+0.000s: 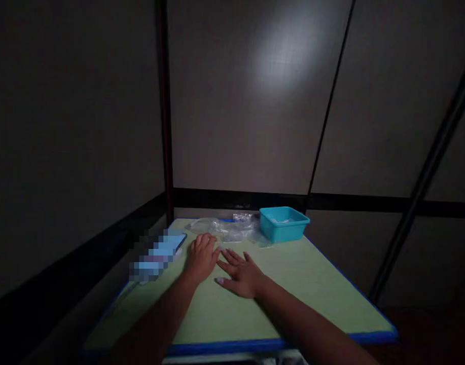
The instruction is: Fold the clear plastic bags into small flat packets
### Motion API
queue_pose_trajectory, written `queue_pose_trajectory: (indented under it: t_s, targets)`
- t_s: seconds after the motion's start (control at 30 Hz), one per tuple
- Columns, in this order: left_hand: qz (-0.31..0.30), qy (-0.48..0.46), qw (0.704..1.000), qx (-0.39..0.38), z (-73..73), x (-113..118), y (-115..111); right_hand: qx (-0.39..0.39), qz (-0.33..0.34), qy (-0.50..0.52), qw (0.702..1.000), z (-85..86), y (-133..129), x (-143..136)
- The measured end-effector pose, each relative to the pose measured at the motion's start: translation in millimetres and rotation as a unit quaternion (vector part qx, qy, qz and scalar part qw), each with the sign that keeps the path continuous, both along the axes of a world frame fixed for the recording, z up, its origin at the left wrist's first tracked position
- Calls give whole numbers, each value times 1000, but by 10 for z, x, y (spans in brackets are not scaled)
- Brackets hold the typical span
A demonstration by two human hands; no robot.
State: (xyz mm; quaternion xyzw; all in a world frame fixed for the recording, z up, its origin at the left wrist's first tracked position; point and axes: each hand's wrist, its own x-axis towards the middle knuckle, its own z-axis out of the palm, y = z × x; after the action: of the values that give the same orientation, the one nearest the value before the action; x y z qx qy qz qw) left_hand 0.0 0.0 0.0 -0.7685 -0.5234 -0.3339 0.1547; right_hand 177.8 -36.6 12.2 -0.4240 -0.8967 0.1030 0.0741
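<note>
My left hand (201, 257) lies flat on the green table (312, 284), fingers together and pointing toward a heap of clear plastic bags (226, 229). My right hand (242, 275) rests palm down just to its right, fingers spread, touching the table and holding nothing. The two hands lie close together, almost touching. A teal plastic bin (283, 223) stands at the far edge of the table, right of the bags.
A blurred bluish flat object (158, 255) lies at the table's left edge. The table has a blue border (232, 347). Grey partition walls with dark frames close in the back and left side. The room is dim.
</note>
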Motion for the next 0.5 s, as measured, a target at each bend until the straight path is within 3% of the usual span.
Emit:
queue_pose_trajectory:
  t_s: [0.2,0.5]
  targets:
    - [5,3,1000,0,16,31,-39,-11,-15,-29,999,83,-62,-42]
    - [16,-2,1000,-3,-17,27,-33,-10,-14,4,1000,11,-13,-50]
